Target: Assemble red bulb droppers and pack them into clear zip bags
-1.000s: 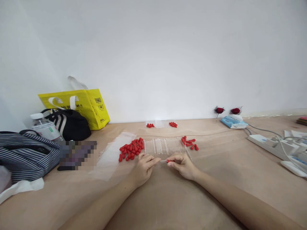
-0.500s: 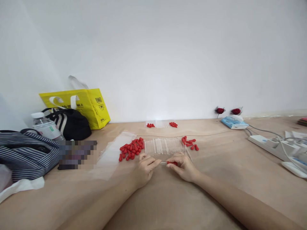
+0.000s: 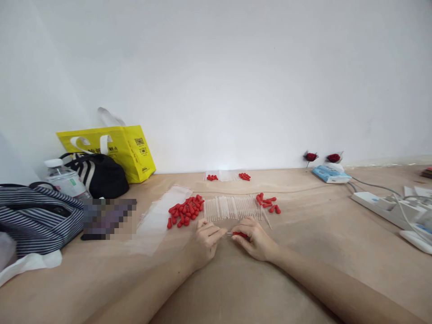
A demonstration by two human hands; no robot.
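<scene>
We see one red bulb (image 3: 240, 234) between the two hands, with one clear tube (image 3: 229, 233) running to it from the left. The right hand (image 3: 254, 238) has thumb and fingers closed around the bulb; the left hand (image 3: 206, 238) pinches the tube at its fingertips. Compared with a second ago, both hands sit slightly nearer to us, more of the red shows within the right hand's grip, and less tube shows between the hands.

Just beyond lies a row of clear tubes (image 3: 229, 207), too close-set for us to count. Left of it is a pile of red bulbs (image 3: 185, 210), overlapping, well over a dozen; at its right end we count about six more, loosely scattered. Two small red clusters lie on clear plastic (image 3: 223, 175) at the back.

The table (image 3: 303, 238) is pale brown and smooth, meeting a plain white wall (image 3: 236, 81). Along the left we count three bags and one bottle (image 3: 72, 182); at right, two dark red roses (image 3: 311, 156), one tissue pack (image 3: 330, 174) and one power strip (image 3: 374, 207).
</scene>
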